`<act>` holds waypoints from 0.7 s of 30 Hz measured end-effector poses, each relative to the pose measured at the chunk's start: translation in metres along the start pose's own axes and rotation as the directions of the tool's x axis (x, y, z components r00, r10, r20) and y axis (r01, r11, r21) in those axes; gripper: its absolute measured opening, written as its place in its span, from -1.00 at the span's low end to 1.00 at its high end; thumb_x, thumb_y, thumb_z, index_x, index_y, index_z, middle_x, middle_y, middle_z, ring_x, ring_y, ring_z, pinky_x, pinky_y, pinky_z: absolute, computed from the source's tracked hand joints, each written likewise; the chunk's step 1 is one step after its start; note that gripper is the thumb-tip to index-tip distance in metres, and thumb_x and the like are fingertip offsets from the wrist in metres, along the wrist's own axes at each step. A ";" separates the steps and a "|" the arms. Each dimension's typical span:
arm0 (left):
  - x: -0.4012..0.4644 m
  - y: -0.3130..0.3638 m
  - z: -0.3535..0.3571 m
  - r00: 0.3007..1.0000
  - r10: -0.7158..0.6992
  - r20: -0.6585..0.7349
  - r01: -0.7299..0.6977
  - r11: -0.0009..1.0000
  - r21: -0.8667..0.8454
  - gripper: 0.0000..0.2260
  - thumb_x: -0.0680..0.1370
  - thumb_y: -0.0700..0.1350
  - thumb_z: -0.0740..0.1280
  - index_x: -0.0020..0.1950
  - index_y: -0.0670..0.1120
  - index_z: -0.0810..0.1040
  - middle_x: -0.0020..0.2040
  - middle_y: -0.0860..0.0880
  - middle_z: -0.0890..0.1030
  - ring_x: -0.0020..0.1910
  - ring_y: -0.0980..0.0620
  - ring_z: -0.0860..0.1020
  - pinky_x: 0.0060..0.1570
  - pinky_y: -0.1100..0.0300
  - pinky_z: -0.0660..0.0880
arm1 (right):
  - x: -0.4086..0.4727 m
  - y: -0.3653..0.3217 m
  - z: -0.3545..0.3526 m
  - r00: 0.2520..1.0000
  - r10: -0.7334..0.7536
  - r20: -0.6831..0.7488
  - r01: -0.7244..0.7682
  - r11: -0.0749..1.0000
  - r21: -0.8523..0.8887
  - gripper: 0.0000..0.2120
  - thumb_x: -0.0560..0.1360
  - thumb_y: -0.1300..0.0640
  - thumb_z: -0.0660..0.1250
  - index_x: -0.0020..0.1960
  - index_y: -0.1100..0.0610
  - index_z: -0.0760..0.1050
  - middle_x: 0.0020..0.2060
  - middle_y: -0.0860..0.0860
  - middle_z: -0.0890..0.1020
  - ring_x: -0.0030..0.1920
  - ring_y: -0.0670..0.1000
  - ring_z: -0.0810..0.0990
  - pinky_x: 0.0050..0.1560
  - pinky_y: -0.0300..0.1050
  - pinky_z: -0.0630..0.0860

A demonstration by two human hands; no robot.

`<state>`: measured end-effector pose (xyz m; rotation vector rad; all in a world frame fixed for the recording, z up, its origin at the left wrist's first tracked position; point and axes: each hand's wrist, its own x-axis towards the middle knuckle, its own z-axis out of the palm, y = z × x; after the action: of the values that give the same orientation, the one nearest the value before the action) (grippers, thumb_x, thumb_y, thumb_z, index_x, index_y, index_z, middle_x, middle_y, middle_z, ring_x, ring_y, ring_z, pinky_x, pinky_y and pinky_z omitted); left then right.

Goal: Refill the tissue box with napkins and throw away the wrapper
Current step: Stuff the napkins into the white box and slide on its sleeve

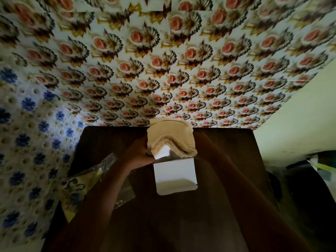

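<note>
A white tissue box [174, 174] stands on the dark wooden table [227, 160] with its flap open toward me. A thick stack of beige napkins [171, 139] sticks up out of its far end, bent over at the top. My left hand [138, 151] grips the left side of the box and napkins. My right arm reaches in from the right, and my right hand is hidden behind the napkin stack. The clear plastic wrapper [87, 180] with yellow print lies on the table's left side.
Floral patterned wall covering [163, 70] rises right behind the table. A blue-flowered surface [27, 142] is at the left. Dark objects and a plastic bag [320, 170] sit at the right, beside a pale wall.
</note>
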<state>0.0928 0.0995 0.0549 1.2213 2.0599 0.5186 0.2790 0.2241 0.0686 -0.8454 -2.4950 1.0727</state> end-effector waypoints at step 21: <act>-0.005 0.017 -0.004 0.985 -0.126 0.118 0.109 0.984 0.144 -0.48 0.61 0.08 0.32 0.53 -0.03 0.34 0.50 -0.13 0.43 0.50 -0.15 0.38 0.51 -0.10 0.25 | 0.001 0.014 -0.008 0.863 0.305 0.404 -0.318 0.947 -0.035 -0.32 0.41 0.26 0.54 0.44 0.24 0.34 0.17 -0.03 0.58 0.03 -0.16 0.50 0.29 -0.17 0.48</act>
<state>0.1017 0.1034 0.0698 1.1704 2.0717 0.2410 0.2881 0.2368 0.0640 -1.1490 -2.7180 1.5318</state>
